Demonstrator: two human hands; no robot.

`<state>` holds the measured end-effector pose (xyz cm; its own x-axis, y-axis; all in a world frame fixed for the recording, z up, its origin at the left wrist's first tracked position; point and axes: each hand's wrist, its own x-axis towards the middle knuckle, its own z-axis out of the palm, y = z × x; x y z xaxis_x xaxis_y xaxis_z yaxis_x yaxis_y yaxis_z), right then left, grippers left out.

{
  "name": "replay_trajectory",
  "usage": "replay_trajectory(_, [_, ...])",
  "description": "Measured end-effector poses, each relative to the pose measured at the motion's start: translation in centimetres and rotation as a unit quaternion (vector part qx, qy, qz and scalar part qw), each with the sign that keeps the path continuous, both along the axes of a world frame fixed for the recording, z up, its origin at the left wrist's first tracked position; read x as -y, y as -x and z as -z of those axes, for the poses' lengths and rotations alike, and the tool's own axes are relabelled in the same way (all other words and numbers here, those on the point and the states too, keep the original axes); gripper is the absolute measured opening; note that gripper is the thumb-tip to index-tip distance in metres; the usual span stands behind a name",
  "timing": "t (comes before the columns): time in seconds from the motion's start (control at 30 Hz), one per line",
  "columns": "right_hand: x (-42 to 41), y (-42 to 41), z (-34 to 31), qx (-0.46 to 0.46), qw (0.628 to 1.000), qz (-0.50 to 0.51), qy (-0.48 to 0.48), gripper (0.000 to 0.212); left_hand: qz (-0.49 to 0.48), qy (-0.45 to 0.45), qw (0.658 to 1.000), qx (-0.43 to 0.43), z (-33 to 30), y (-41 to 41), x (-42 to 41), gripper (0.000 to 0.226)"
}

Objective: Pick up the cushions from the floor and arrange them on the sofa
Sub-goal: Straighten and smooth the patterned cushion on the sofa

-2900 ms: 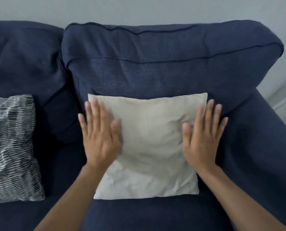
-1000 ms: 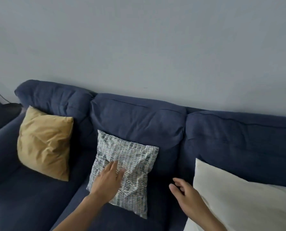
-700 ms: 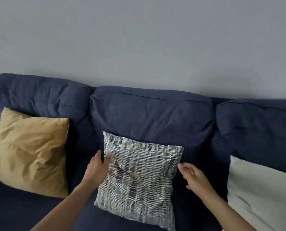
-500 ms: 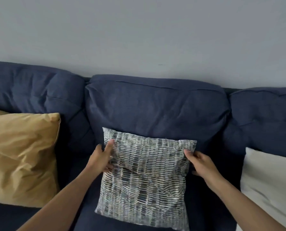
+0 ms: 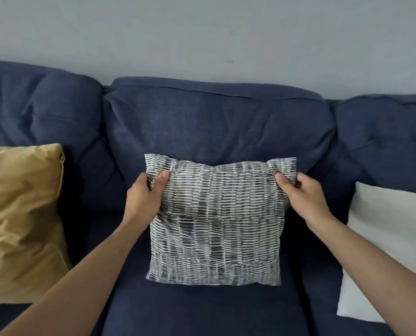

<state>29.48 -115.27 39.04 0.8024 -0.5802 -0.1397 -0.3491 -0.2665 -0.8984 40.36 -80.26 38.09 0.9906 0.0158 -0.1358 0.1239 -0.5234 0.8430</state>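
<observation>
A grey-and-white patterned cushion [image 5: 216, 229] stands on the middle seat of the dark blue sofa [image 5: 214, 122], leaning against the back cushion. My left hand [image 5: 145, 197] pinches its upper left corner, thumb on the front. My right hand [image 5: 299, 195] grips the upper right corner the same way. A mustard-yellow cushion [image 5: 20, 219] rests on the left seat. A white cushion [image 5: 391, 251] rests on the right seat, partly cut off by the frame edge.
A plain grey wall [image 5: 202, 32] rises behind the sofa. Bare blue seat [image 5: 202, 311] shows in front of the patterned cushion and in the gaps between the cushions. The floor is out of view.
My view swung left from the white cushion to the middle seat. Both hands moved from lying flat on cushions to gripping the patterned cushion's top corners, which now stands squarer and more upright.
</observation>
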Motion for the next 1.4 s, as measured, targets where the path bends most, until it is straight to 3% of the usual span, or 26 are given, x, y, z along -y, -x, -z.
replay_trajectory(0.13, [-1.4,0.4,0.6,-0.004,0.998,0.064,0.024,0.049,-0.047,-0.042,0.998,-0.020,0.3,0.4,-0.3,0.077])
replay_trajectory(0.23, [-5.1,2.6,0.0,0.086,0.963,0.089,0.239,0.058,-0.122,-0.112,0.972,0.164,-0.1,3.3,0.3,0.060])
replay_trajectory(0.33, [-10.1,2.9,0.4,0.138,0.869,-0.126,0.458,0.061,0.053,-0.152,0.927,0.340,-0.2,6.6,4.5,0.056])
replay_trajectory(0.43, [-12.8,1.7,2.8,0.108,0.804,-0.234,0.536,0.068,0.202,-0.206,0.871,0.399,1.6,7.7,8.3,0.057])
replay_trajectory(0.63, [-8.9,-0.9,5.5,0.042,0.788,-0.156,0.593,0.069,0.164,-0.309,0.862,0.367,6.1,2.1,5.3,0.068])
replay_trajectory(0.7, [-6.9,-1.1,6.1,0.020,0.806,-0.102,0.583,0.070,0.134,-0.315,0.871,0.352,6.8,0.8,3.7,0.070])
replay_trajectory(0.83, [-5.4,0.7,6.3,-0.006,0.868,0.001,0.497,0.071,0.032,-0.240,0.926,0.291,6.9,1.5,1.3,0.069])
replay_trajectory(0.93, [-8.6,3.2,6.4,0.083,0.854,-0.066,0.510,0.070,0.041,-0.197,0.920,0.337,6.2,5.4,2.7,0.065])
replay_trajectory(1.07, [-12.9,5.7,9.8,0.099,0.790,-0.234,0.558,0.072,0.185,-0.200,0.887,0.373,8.1,10.7,7.2,0.063])
replay_trajectory(1.27, [-9.5,5.1,12.4,0.032,0.799,-0.159,0.580,0.076,0.111,-0.288,0.907,0.285,13.3,8.1,3.7,0.071])
replay_trajectory(1.4, [-7.3,7.2,12.6,-0.025,0.858,-0.042,0.511,0.079,0.023,-0.249,0.950,0.189,14.1,8.0,-0.7,0.072])
